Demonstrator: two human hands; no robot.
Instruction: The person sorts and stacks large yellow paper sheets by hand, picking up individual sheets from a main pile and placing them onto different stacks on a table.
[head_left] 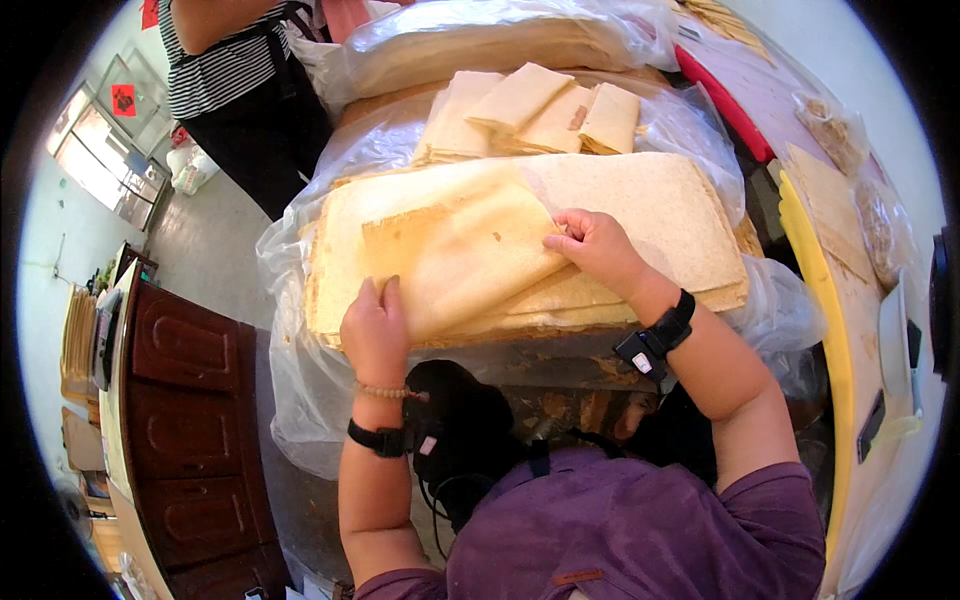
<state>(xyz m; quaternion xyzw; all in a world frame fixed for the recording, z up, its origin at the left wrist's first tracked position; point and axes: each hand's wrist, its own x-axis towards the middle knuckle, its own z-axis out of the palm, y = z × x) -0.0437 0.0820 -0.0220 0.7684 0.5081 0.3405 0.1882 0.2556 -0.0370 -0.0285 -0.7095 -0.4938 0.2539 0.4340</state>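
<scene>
A broad stack of thin, pale yellow flatbread sheets lies in front of me on clear plastic. Across its left and middle part spreads one partly folded flatbread sheet, a little darker, with small brown spots. My left hand is closed on the near left edge of this sheet, thumb and fingers together. At its right edge, my right hand pinches it between thumb and fingers. Just beyond the stack sit several folded flatbreads, piled over one another.
Plastic sheeting hangs around the stack. Behind the folded pieces lies a larger plastic-covered bundle. Someone in a striped top stands at the far left. A dark wooden cabinet is at left, a yellow-edged table at right.
</scene>
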